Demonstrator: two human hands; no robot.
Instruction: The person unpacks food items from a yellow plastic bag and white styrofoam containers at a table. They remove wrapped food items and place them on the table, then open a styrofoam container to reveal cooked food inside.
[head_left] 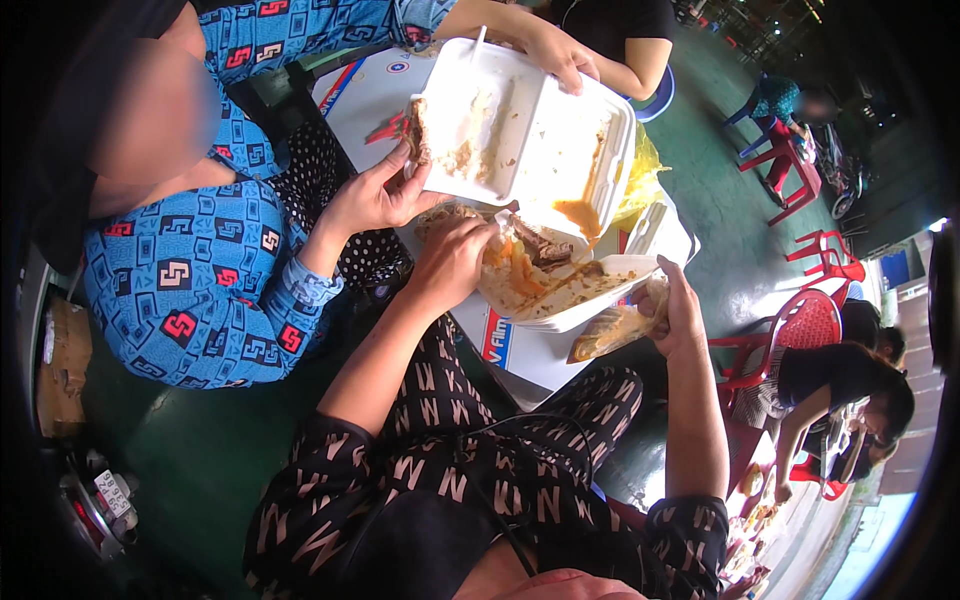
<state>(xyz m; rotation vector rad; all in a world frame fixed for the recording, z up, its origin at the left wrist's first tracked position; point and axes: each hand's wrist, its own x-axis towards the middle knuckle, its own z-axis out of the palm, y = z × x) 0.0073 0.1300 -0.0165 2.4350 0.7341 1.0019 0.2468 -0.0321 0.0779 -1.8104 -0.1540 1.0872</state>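
Observation:
My left hand (452, 262) is closed at the left side of an open white foam food box (585, 312), its fingertips at a pale scrap by the food; what they pinch is unclear. Inside lie dark meaty pieces with bone (548, 248) and orange food scraps (520, 275). At the box's right corner, my right hand (682, 310) is closed around a clear plastic bag (612, 335) with brownish contents, which hangs beside the box. Above, another person's hands tilt a second open foam box (505, 125), smeared with leftovers. Orange sauce or food (580, 215) hangs off its lower corner toward my box.
The person in blue patterned clothes (190, 270) sits at the left, a meat piece (418, 130) by their hand. A white table (540, 358) is under the boxes, with a yellow plastic bag (645, 175) behind. Red chairs (805, 325) and other people are at the right.

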